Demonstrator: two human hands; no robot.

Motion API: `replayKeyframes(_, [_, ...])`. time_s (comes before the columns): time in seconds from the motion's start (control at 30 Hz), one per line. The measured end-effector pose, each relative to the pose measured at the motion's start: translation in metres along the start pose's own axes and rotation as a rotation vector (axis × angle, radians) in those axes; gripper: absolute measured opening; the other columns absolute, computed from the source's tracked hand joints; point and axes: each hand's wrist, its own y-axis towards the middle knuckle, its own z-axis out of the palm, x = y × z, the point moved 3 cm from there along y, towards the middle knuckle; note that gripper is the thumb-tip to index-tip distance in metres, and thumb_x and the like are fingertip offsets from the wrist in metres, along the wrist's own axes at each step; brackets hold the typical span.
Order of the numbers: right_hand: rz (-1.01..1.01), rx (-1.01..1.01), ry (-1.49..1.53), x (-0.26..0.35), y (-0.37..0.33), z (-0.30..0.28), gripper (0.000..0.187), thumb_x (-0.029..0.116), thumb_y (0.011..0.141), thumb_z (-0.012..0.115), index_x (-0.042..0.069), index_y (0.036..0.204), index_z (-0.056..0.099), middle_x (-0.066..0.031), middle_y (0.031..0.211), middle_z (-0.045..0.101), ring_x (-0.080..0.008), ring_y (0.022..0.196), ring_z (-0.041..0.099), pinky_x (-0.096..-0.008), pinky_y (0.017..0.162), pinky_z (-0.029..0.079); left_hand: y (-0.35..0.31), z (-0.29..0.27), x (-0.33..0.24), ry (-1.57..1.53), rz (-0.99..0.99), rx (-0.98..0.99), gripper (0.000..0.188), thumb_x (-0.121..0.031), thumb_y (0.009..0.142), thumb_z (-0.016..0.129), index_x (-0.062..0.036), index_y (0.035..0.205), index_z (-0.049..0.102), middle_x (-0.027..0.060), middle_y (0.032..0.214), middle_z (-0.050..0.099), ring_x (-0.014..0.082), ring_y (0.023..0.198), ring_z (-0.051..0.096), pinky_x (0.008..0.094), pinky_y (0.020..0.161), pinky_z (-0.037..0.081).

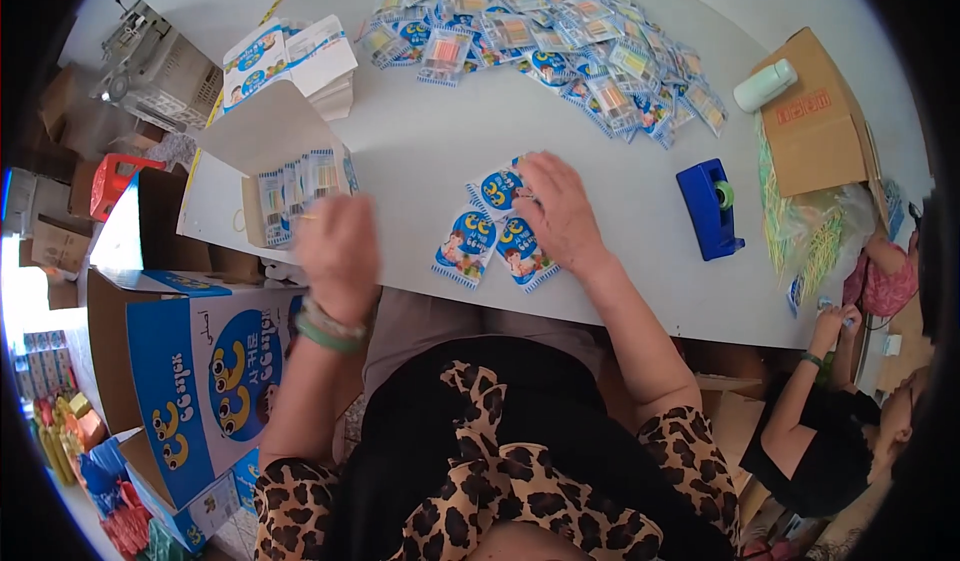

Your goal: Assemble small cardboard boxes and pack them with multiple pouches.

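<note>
Three small blue-and-white printed packets (464, 245) lie overlapped on the table in front of me. My right hand (562, 211) is at the upper packet (492, 189), with thumb and curled fingertips closed on its right edge. My left hand (340, 253) is beside an open white box (254, 201), its fingers curled and smeared by motion, so I cannot tell whether they hold anything. Inside that box several packets (300, 186) stand in a row, partly hidden by the hand. A large heap of similar packets (540, 31) spreads across the far side of the table.
A stack of flattened cartons (325, 66) lies at the far left. To the right stand a blue tape dispenser (705, 211), a brown carton (815, 131) and a white bottle (766, 86). A big blue-and-white carton (205, 371) is below left. Another person (815, 431) works at the right.
</note>
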Motion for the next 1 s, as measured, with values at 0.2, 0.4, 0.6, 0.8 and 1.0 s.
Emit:
replayKeyframes(0.2, [-0.024,0.078,-0.19,0.01,0.037,-0.001,0.049,0.015,0.081,0.064,0.007,0.127,0.051,-0.0137,0.126,0.054,-0.0313,0.122,0.047,-0.0467,0.104,0.034,-0.014,0.047,-0.065,-0.212,-0.119,0.37,0.035,-0.025,0.069,0.077,-0.005,0.089,0.056,0.0102,0.088,0.054,0.0308,0.086,0.055,0.0412,0.073,0.042])
replayKeyframes(0.4, [0.177,0.125,-0.242,-0.001,0.064,0.002,0.027,0.018,0.07,0.07,0.007,0.094,0.062,-0.0141,0.098,0.061,-0.0344,0.099,0.056,-0.0453,0.084,0.044,-0.022,0.067,-0.046,-0.289,-0.326,0.388,0.03,-0.014,0.066,0.075,-0.0064,0.084,0.052,0.0117,0.085,0.055,0.0335,0.085,0.056,0.0438,0.069,0.043])
replayKeyframes(0.6, [0.379,-0.246,0.325,-0.028,0.031,-0.029,0.021,0.013,0.081,0.064,-0.001,0.097,0.061,-0.0067,0.091,0.063,-0.0162,0.084,0.061,-0.0283,0.072,0.049,-0.031,0.072,-0.035,-0.926,-0.721,0.182,0.019,-0.006,0.077,0.064,-0.0038,0.092,0.054,0.01,0.073,0.06,0.0273,0.067,0.062,0.0396,0.06,0.048])
replayKeyframes(0.8, [0.713,-0.093,0.953,0.077,0.0,-0.01,0.006,0.008,0.085,0.06,0.004,0.088,0.057,-0.002,0.078,0.057,-0.0072,0.066,0.054,-0.0239,0.056,0.05,-0.043,0.083,-0.056,-1.885,-1.041,0.251,0.02,-0.016,0.093,0.057,-0.0064,0.111,0.057,0.0007,0.09,0.063,0.0096,0.073,0.058,0.0267,0.065,0.049])
replayKeyframes(1.0, [0.258,-0.085,0.336,0.096,-0.019,0.026,0.014,0.008,0.081,0.065,0.0,0.086,0.056,-0.0092,0.08,0.053,-0.0201,0.078,0.054,-0.0314,0.069,0.043,-0.056,0.061,-0.059,-1.803,-1.2,0.332,0.019,-0.015,0.091,0.06,-0.0067,0.107,0.058,0.0041,0.097,0.064,0.0139,0.086,0.064,0.0306,0.071,0.055])
